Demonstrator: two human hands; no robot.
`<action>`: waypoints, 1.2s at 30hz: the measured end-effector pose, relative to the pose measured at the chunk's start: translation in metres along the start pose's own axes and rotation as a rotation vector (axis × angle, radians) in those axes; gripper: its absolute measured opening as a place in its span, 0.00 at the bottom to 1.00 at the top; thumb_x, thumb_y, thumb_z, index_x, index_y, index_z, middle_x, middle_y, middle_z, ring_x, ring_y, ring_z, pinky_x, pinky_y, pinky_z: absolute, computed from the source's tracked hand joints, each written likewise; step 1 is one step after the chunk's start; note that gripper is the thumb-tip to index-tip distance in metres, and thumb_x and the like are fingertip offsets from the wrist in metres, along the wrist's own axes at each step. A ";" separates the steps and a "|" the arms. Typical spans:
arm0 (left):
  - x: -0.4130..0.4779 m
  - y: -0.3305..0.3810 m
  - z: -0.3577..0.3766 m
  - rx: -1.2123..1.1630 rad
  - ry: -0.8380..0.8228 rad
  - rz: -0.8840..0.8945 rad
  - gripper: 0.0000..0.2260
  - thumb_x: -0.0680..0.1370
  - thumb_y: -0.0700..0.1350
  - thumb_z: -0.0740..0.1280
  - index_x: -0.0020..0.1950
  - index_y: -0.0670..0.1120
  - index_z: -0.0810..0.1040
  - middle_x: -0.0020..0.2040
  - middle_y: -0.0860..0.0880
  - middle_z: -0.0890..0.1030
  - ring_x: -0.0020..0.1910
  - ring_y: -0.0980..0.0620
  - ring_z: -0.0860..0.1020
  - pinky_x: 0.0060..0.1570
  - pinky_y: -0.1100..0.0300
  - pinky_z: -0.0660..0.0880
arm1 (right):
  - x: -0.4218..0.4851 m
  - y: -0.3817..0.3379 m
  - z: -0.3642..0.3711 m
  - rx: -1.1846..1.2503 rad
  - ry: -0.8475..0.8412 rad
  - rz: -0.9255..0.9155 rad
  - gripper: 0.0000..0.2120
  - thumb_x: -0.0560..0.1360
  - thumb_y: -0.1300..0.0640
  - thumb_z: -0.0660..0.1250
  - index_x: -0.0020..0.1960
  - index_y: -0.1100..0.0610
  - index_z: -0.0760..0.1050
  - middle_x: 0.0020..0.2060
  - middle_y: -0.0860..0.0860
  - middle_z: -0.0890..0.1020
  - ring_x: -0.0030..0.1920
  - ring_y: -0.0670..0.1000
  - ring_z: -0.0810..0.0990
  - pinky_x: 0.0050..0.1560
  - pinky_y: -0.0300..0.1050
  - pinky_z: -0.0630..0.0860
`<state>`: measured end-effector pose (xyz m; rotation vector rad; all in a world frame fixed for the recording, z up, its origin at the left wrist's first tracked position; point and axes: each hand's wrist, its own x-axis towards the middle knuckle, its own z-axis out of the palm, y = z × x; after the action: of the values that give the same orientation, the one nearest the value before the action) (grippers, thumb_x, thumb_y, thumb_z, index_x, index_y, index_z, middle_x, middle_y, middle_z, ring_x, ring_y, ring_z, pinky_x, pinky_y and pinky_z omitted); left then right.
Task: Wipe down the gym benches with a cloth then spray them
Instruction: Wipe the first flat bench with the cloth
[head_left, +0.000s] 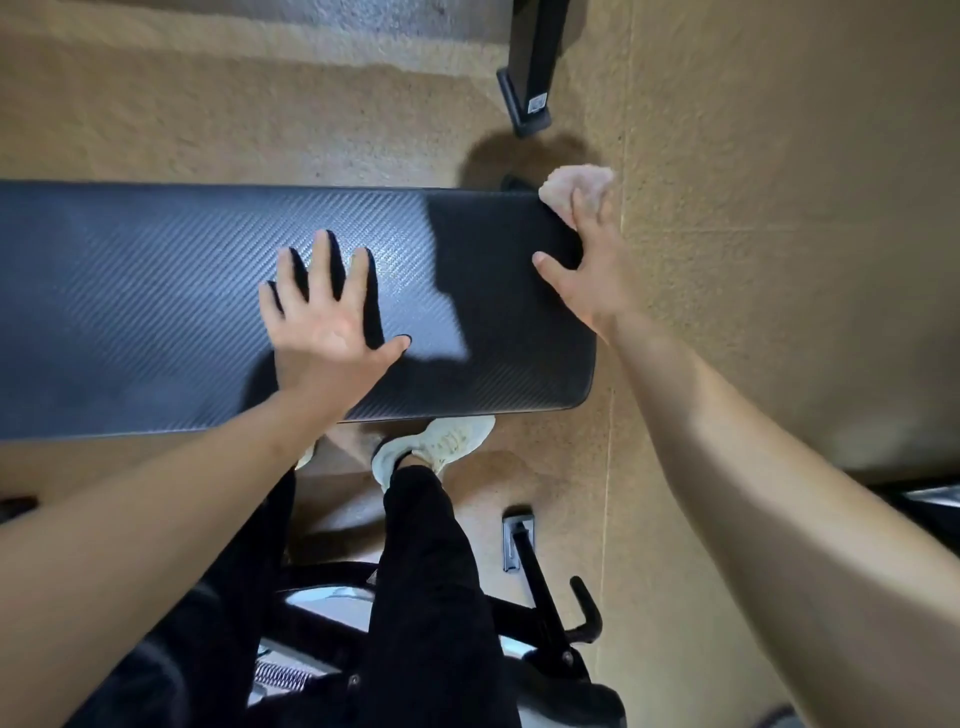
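The fingers of the right hand are laid fairly straight over a pale cloth, which is pressed against the far right corner of the gym bench. The left hand is held flat on the bench's middle, fingers splayed, nothing grasped. A pale shoe is seen below the bench's near edge.
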<state>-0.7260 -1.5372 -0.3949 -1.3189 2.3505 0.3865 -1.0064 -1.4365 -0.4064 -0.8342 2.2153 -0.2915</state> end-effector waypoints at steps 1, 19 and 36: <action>0.001 -0.005 0.002 -0.007 -0.020 -0.030 0.46 0.72 0.72 0.67 0.83 0.55 0.54 0.85 0.45 0.50 0.81 0.33 0.51 0.77 0.34 0.53 | 0.006 -0.006 -0.003 -0.075 -0.011 -0.014 0.41 0.77 0.42 0.68 0.83 0.49 0.52 0.82 0.55 0.49 0.81 0.58 0.52 0.80 0.55 0.52; 0.009 -0.065 -0.023 -0.165 -0.080 0.153 0.36 0.78 0.65 0.65 0.82 0.51 0.63 0.82 0.50 0.62 0.78 0.44 0.63 0.67 0.43 0.69 | 0.023 -0.154 0.063 -0.460 -0.201 -0.230 0.37 0.75 0.36 0.67 0.79 0.46 0.59 0.79 0.50 0.62 0.80 0.57 0.55 0.74 0.76 0.48; 0.007 -0.289 -0.029 -0.106 0.067 -0.259 0.39 0.76 0.66 0.67 0.80 0.44 0.64 0.81 0.37 0.61 0.77 0.31 0.64 0.72 0.35 0.64 | 0.015 -0.305 0.151 -0.517 -0.349 -0.352 0.33 0.74 0.38 0.67 0.75 0.46 0.62 0.71 0.50 0.71 0.73 0.60 0.65 0.65 0.65 0.67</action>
<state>-0.4878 -1.7031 -0.3836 -1.6864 2.1984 0.3962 -0.7610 -1.6718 -0.3875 -1.4380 1.8235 0.2640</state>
